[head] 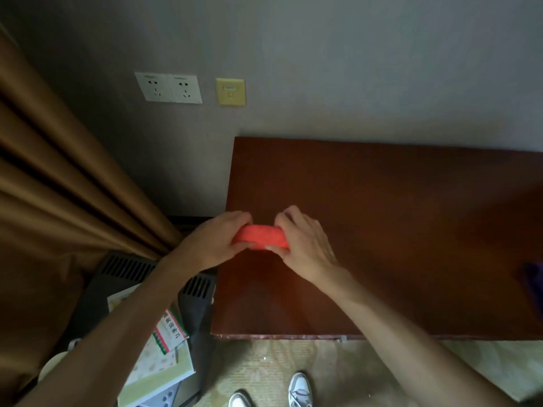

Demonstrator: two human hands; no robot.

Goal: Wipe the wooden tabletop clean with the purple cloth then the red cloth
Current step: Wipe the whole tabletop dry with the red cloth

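Both forearms bare to the frame edge; no sleeves, watch or rings visible on the left hand or the right hand. Nails short, unpainted where visible. Feet at the bottom edge: left shoe and right shoe, white trainers with grey panels, white laces.

red-and-green leaflet with chinese characters — too blurred to read

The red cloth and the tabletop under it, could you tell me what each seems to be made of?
The red cloth looks like soft, nubby terry or microfibre: matte and bunched between both hands. The tabletop looks like dark reddish wood or veneer, smooth with a faint sheen.
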